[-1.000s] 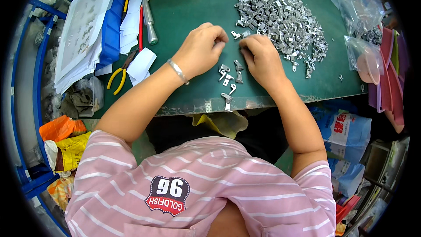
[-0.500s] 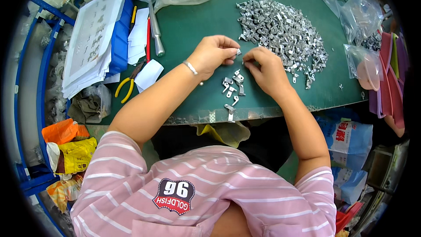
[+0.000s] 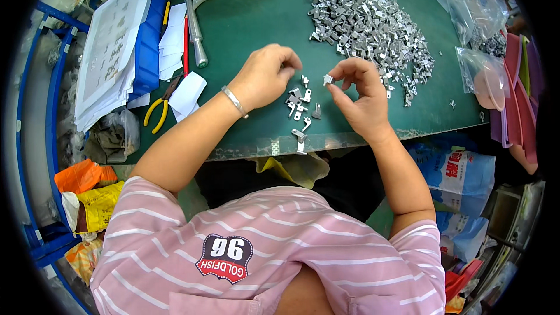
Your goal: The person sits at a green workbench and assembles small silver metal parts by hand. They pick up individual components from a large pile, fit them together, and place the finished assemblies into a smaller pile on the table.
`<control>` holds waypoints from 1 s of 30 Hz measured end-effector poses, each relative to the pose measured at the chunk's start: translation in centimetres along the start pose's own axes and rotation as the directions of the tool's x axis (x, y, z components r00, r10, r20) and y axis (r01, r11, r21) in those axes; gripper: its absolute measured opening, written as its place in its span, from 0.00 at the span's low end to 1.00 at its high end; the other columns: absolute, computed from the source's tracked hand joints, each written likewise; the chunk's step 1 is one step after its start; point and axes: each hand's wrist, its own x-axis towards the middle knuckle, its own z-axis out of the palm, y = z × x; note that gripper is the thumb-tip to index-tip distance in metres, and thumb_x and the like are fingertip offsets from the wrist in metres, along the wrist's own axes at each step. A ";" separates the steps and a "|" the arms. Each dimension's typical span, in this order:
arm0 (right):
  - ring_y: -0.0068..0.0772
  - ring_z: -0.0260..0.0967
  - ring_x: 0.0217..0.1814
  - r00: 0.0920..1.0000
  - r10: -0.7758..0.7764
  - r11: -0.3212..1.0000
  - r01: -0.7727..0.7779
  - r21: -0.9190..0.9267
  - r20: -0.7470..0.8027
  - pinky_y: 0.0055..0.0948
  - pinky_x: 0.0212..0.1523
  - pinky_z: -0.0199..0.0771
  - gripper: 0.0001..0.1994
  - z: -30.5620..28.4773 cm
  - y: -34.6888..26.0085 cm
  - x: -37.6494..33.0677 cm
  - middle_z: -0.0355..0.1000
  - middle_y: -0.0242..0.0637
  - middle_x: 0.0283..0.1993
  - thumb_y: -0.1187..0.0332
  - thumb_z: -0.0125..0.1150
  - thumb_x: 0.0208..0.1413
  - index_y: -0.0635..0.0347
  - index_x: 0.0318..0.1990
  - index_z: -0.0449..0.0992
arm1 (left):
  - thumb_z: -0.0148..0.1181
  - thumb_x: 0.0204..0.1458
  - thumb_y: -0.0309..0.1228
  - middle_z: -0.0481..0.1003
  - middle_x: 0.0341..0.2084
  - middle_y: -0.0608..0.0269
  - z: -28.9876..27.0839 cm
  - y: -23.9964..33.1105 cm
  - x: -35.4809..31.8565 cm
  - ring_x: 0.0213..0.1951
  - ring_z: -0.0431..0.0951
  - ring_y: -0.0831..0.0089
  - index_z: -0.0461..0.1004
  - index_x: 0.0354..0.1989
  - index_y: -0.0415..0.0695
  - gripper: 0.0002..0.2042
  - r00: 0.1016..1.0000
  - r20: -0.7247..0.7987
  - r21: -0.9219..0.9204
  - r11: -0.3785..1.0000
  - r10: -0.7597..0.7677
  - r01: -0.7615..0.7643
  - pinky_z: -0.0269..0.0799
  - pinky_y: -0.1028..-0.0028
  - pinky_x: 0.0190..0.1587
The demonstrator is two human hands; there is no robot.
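Small metal bracket (image 3: pixel 329 79), silver-grey, bent: just above mid-frame, a little right of centre, raised off the tabletop (image 3: pixel 245 29). Right hand (image 3: pixel 370 102) has it, thumb and forefinger clamped on it, other fingers curled behind.

Left hand (image 3: pixel 265 79), upper centre: fingers loosely bent, a slight gap between thumb and forefinger. Silver bangle (image 3: pixel 234 102) on that wrist.

Between and below the hands, a loose cluster of like brackets (image 3: pixel 298 109), lying at mixed angles, the lowest near the tabletop's front edge. Upper right of centre, a broad heap of metal pieces (image 3: pixel 367 26), the right hand just below its lower edge.

Upper left: blue bin (image 3: pixel 149 46) with a printed sheet (image 3: pixel 114 44) leaning over it, rows of small grey figures, too small to make out. Beside the bin, white paper slips, a red rod (image 3: pixel 186 46), a metal-shafted tool (image 3: pixel 196 38) and yellow-handled pliers (image 3: pixel 157 111). Clear plastic bags at top centre and upper right.

Writing: chest badge (image 3: pixel 224 258) on the pink striped shirt (image 3: pixel 326 239), black over red, white characters, upside down in frame. Right edge below the tabletop, blue-and-white sack (image 3: pixel 464 184), large red characters. Lower left, yellow packet (image 3: pixel 105 207), dark print, unclear.
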 end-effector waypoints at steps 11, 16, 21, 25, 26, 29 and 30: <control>0.38 0.75 0.36 0.995 0.096 0.987 -0.092 -0.135 0.025 0.29 0.35 0.75 0.06 1.0 -1.0 -1.0 0.75 0.42 0.37 0.80 0.62 0.54 0.64 0.39 0.78 | 0.68 0.48 0.25 0.76 0.33 0.56 4.5 -2.7 7.3 0.33 0.78 0.63 0.79 0.39 0.40 0.10 0.953 -0.283 0.104 0.991 0.109 -0.083 0.75 0.66 0.41; 0.34 0.75 0.35 0.999 0.033 0.988 -0.033 -0.153 0.000 0.28 0.33 0.75 0.06 1.0 -0.6 -1.1 0.75 0.41 0.36 0.80 0.63 0.54 0.64 0.39 0.78 | 0.70 0.46 0.24 0.77 0.32 0.57 3.9 -2.9 6.6 0.30 0.79 0.67 0.80 0.37 0.39 0.09 0.950 -0.255 0.048 0.984 0.179 -0.173 0.76 0.71 0.37; 0.34 0.75 0.34 0.998 0.068 0.988 -0.070 -0.141 -0.014 0.27 0.32 0.75 0.06 0.9 -0.7 -0.9 0.75 0.41 0.35 0.80 0.63 0.54 0.64 0.39 0.78 | 0.69 0.47 0.22 0.78 0.32 0.60 2.9 -1.0 5.0 0.29 0.79 0.73 0.79 0.35 0.37 0.08 0.917 -0.316 -0.067 0.959 0.243 -0.277 0.76 0.75 0.34; 0.34 0.75 0.33 0.998 0.056 0.989 -0.060 -0.138 -0.033 0.27 0.32 0.74 0.06 0.9 -0.8 -1.3 0.76 0.41 0.34 0.80 0.63 0.53 0.64 0.38 0.79 | 0.71 0.44 0.20 0.78 0.32 0.59 -0.1 1.4 5.4 0.32 0.79 0.67 0.79 0.34 0.40 0.09 0.690 -0.475 0.193 0.830 0.546 -0.524 0.76 0.71 0.37; 0.34 0.75 0.32 0.998 0.045 0.989 -0.050 -0.136 -0.040 0.27 0.32 0.74 0.06 1.0 -0.6 -1.3 0.76 0.40 0.34 0.80 0.63 0.53 0.64 0.38 0.79 | 0.71 0.43 0.19 0.78 0.32 0.58 -1.5 1.7 6.1 0.32 0.79 0.65 0.79 0.34 0.40 0.10 0.561 -0.493 0.344 0.741 0.665 -0.577 0.76 0.70 0.37; 0.38 0.75 0.34 0.998 -0.034 0.994 0.027 -0.109 -0.056 0.30 0.34 0.75 0.06 1.2 -0.6 -1.2 0.77 0.42 0.35 0.81 0.64 0.51 0.65 0.37 0.79 | 0.69 0.44 0.20 0.78 0.33 0.58 -7.3 -0.3 9.5 0.35 0.78 0.58 0.80 0.35 0.41 0.09 0.525 -0.551 0.621 0.739 0.649 -0.261 0.75 0.65 0.39; 0.39 0.75 0.35 0.997 -0.062 0.992 0.056 -0.115 -0.051 0.31 0.35 0.75 0.06 1.1 -0.5 -1.2 0.77 0.42 0.35 0.81 0.64 0.51 0.65 0.37 0.79 | 0.68 0.44 0.20 0.78 0.34 0.57 -8.5 -0.9 10.1 0.37 0.78 0.57 0.80 0.35 0.41 0.09 0.554 -0.552 0.691 0.714 0.623 -0.113 0.74 0.64 0.41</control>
